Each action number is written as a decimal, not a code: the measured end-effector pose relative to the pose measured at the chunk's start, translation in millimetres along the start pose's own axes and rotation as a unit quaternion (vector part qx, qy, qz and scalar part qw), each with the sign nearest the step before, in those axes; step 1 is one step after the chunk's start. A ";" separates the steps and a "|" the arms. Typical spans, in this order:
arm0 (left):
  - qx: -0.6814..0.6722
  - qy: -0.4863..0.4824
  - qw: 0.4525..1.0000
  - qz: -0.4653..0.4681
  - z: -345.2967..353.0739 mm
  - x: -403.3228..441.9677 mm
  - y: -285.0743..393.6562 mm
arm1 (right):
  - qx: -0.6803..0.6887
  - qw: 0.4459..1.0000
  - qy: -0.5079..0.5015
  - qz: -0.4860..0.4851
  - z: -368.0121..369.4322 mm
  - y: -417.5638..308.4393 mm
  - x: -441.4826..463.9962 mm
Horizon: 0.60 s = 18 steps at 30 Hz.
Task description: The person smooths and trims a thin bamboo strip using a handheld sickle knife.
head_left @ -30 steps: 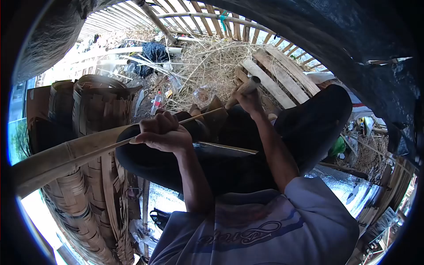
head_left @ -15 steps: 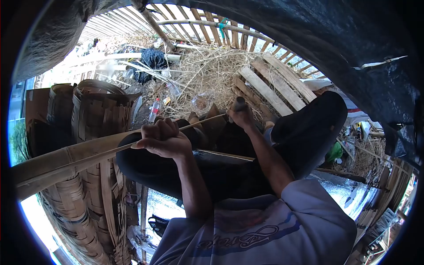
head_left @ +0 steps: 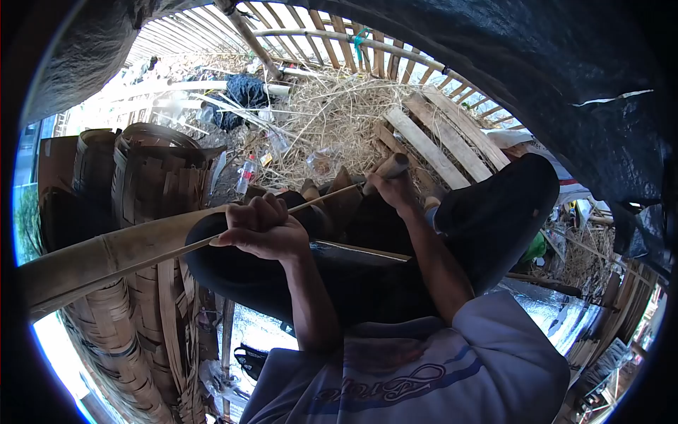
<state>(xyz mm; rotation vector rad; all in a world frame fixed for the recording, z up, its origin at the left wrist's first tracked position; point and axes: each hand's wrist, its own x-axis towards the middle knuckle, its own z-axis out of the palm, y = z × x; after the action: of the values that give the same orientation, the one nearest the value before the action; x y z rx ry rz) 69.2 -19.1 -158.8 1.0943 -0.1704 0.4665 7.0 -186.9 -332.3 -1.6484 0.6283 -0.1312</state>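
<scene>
My left hand is closed around a thin bamboo strip, its thumb pressed along the strip. The strip runs from the lower left, through this hand, to my right hand. That hand grips a wooden-handled knife with the handle end up; its blade is lost in the dark between my legs. A thick split bamboo pole extends from the left edge to my left knee, just behind the strip. Another narrow strip lies across my lap below both hands.
Rolled woven bamboo panels stand at the left. Ahead are straw-like shavings, a plastic bottle and wooden planks. A slatted bamboo fence borders the far side. Dark sheeting hangs at the upper right.
The knife handle in my right hand has tilted to the right, and that hand has shifted slightly right. My left hand keeps its grip on the strip, almost in place.
</scene>
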 end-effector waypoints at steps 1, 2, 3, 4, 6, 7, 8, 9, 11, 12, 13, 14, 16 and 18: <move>-0.011 0.009 1.000 -0.004 0.9 -1.9 1.0 | -0.003 1.000 -0.003 0.004 -4.6 -14.9 -3.1; -0.028 0.015 0.999 -0.003 3.7 -1.0 -1.3 | 0.042 0.999 -0.012 -0.009 -9.6 -30.2 -0.9; -0.027 0.017 0.999 -0.004 4.0 -1.1 -2.8 | 0.089 0.996 -0.020 -0.019 -11.8 -37.0 -1.2; -0.020 0.001 1.000 0.002 3.6 -0.7 -3.5 | 0.119 0.992 -0.022 -0.022 -11.8 -37.9 -1.7; -0.019 -0.019 1.000 0.011 3.9 1.0 -3.3 | 0.127 0.991 -0.030 -0.021 -2.5 -12.4 -0.1; -0.003 -0.008 1.000 0.010 3.2 0.4 -2.9 | 0.134 0.990 -0.040 -0.019 -0.9 -5.5 1.7; 0.014 0.003 1.000 0.010 4.0 0.9 -3.1 | 0.135 0.990 -0.037 -0.023 -2.3 1.1 6.1; 0.012 0.000 1.000 0.012 5.8 2.1 -3.6 | 0.095 0.995 -0.021 -0.008 -3.7 -1.0 9.0; 0.006 0.011 1.000 0.005 4.2 1.4 -1.6 | 0.060 0.998 -0.010 0.015 -3.4 -0.3 5.5; 0.015 0.011 1.000 0.012 4.7 1.5 -1.2 | 0.095 0.995 -0.019 0.009 -9.0 -17.5 0.0; 0.019 0.014 1.000 0.012 5.0 0.9 -0.8 | 0.128 0.991 -0.028 0.002 -15.5 -36.5 -4.5; 0.019 0.011 1.000 0.014 5.7 -0.1 -0.6 | 0.147 0.988 -0.043 -0.006 -20.8 -53.0 -9.9; 0.019 0.006 1.000 0.014 5.4 -1.7 -0.8 | 0.152 0.987 -0.048 -0.005 -18.8 -48.9 -10.7; 0.040 0.001 0.999 0.021 5.0 -0.6 -2.4 | 0.160 0.986 -0.047 -0.010 -13.9 -32.6 -8.3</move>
<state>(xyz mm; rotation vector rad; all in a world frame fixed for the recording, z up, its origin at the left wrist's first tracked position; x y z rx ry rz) 70.2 -24.6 -158.7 1.1707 -0.1741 0.5159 4.6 -193.8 -296.6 -1.3416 0.4904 -0.1606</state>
